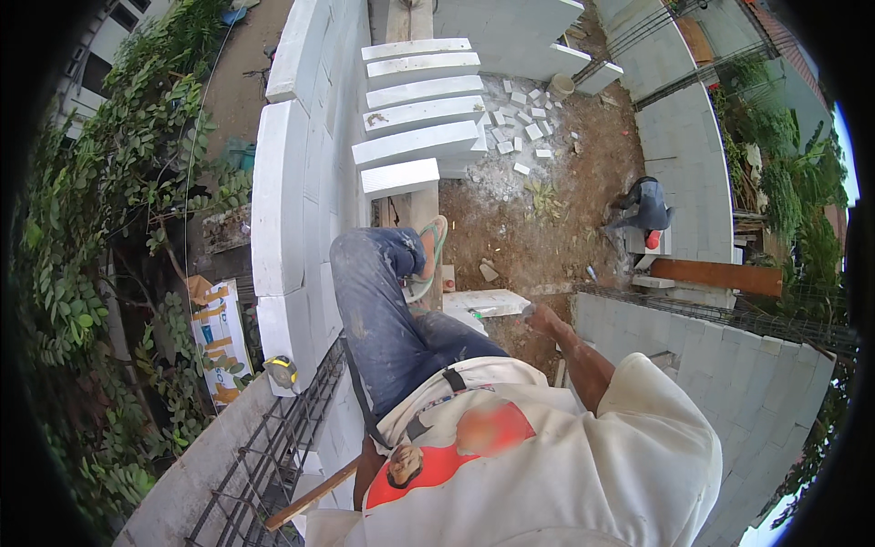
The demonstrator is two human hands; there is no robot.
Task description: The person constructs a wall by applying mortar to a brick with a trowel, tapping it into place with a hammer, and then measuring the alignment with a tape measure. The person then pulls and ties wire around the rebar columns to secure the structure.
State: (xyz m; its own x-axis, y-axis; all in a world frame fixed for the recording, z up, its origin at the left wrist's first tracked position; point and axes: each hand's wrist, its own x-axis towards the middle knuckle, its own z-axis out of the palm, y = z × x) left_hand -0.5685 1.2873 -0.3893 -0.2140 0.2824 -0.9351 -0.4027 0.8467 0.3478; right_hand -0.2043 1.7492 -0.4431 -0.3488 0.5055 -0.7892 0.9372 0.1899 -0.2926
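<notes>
The right hand (541,319) was held out low beside the body, at the right-hand end of a pale lightweight-concrete block (488,303), which was placed ahead of the lap and to the right of the sandalled foot (428,255). Whether its fingers were closed on that end or only rested against it could not be told (they were seen too small and from behind). The left hand was hidden by the loose white shirt (565,456), so the state of its fingers could not be told either; near the left forearm (366,474), a wooden strip (310,495) was seen slanting down toward a rebar cage (260,460). Farther ahead, a row of white blocks (424,114) was laid crosswise on a timber plank (424,205), alongside the block wall (278,201). On top of that wall, at its nearer end, a yellow-and-black tape measure (281,372) was set down. Below, broken block pieces (524,118) were strewn over the dirt floor (488,214), with a bucket (561,87) near them. At the far right, a co-worker in dark clothing (649,204) was seen bent over beside another wall (697,182), near a reddish-brown board (715,275).
</notes>
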